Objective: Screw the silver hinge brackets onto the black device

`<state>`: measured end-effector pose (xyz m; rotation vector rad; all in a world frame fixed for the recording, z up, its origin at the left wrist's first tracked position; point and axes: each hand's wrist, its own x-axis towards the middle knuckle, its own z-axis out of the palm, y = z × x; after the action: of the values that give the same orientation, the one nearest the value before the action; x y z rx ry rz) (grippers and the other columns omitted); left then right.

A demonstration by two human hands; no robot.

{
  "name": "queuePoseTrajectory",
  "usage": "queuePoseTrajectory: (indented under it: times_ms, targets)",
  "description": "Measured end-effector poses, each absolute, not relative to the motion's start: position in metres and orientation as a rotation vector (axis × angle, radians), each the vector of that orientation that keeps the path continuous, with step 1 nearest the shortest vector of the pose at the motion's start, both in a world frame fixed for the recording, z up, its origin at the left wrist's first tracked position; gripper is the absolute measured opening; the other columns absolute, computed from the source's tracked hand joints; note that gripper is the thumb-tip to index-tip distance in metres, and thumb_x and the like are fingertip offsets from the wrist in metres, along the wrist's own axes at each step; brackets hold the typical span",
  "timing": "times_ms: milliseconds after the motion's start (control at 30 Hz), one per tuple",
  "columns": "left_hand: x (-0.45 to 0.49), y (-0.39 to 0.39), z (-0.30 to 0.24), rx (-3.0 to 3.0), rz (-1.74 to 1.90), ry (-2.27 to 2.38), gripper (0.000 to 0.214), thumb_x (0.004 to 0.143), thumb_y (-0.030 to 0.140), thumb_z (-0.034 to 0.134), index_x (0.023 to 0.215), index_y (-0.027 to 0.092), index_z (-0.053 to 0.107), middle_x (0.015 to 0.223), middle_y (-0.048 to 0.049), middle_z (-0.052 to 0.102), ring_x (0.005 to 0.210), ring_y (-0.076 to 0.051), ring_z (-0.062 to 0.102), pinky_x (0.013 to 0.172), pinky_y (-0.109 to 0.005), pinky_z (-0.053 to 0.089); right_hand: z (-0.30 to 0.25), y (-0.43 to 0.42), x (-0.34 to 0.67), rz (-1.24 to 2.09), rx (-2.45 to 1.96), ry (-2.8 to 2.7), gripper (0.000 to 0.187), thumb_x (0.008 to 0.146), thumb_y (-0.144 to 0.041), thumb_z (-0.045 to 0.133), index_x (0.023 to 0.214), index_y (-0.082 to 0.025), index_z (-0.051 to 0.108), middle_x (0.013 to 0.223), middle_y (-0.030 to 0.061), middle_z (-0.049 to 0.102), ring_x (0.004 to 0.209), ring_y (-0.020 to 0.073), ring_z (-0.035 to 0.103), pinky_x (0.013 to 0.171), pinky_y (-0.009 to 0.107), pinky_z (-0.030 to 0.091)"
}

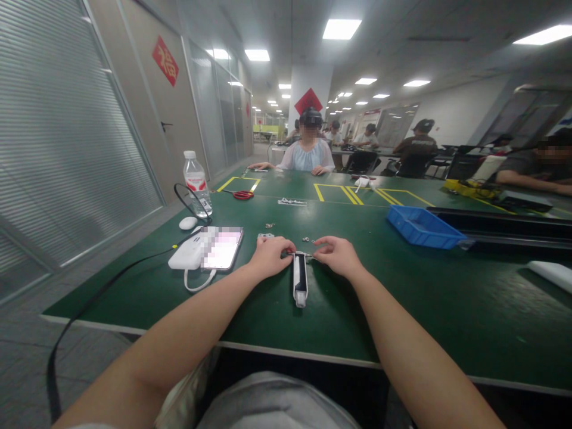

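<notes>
A slim black-and-white tube with a whitish cap lies on the green table, its capped end toward me. At its far end, my left hand has thumb and fingertips pinched together against the tube's left corner. On the other side my right hand is pinched with curled fingers, close to a thin, shiny bit beside the tube's right corner; what exactly it grips is too small to tell. Small metal pieces lie just beyond the hands, and more small bits lie farther off.
To the left are a phone, a white power bank with a cable, and a water bottle. Red-handled scissors lie farther back. A blue tray stands at right beside black trays. A person sits opposite.
</notes>
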<state>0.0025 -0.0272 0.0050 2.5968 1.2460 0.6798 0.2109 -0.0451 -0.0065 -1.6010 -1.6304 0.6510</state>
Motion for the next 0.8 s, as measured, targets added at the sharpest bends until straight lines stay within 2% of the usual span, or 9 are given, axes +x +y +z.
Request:
queuePoseTrajectory:
  times_ms: [533, 800]
  targets:
    - [0.0032, -0.0287, 0.0078, 2.587, 0.652, 1.27, 0.013, 0.078, 0.026, 0.055, 0.088, 0.023, 0.063, 0.091, 0.0001, 0.065, 0.091, -0.019, 0.056, 0.086, -0.038, 0.026, -0.0096, -0.0426, 0.2121, 0.866, -1.429, -1.598, 0.034, 0.061, -0.009, 0.068, 0.094, -0.014, 0.064, 0.069, 0.0022, 0.069, 0.06, 0.0124, 0.064, 0.062, 0.024, 0.051]
    - [0.0034, -0.0276, 0.0069, 2.594, 0.641, 1.279, 0.014, 0.077, 0.025, 0.055, 0.088, 0.023, 0.063, 0.091, 0.0001, 0.065, 0.091, -0.019, 0.056, 0.086, -0.039, 0.026, -0.0098, -0.0429, 0.2117, 0.868, -1.38, -1.603, 0.033, 0.061, -0.008, 0.067, 0.094, -0.013, 0.063, 0.068, 0.0021, 0.068, 0.058, 0.0112, 0.062, 0.059, 0.022, 0.051]
